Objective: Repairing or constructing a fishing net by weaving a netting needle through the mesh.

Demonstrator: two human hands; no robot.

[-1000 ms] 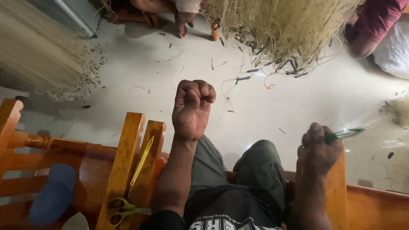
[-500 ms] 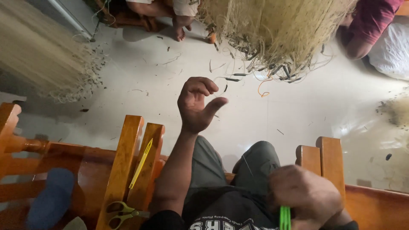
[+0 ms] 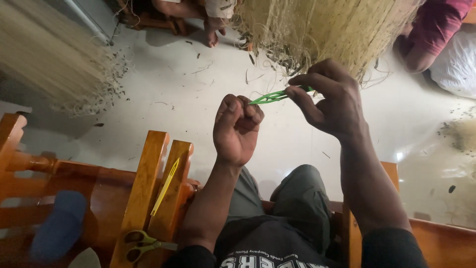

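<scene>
Two hands met at green needle (image 3: 275, 97): pinched at one end by right hand (image 3: 329, 101), tip at curled left hand (image 3: 237, 130), contents unclear. Held above floor (image 3: 198, 99). Could slip if pinch loosened.

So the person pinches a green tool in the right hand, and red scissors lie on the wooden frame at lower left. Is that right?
Not quite: the scissors are yellow-green, not red, as the head view shows. The rest holds: the right hand pinches the green tool, and the scissors lie on the wooden frame.
</scene>
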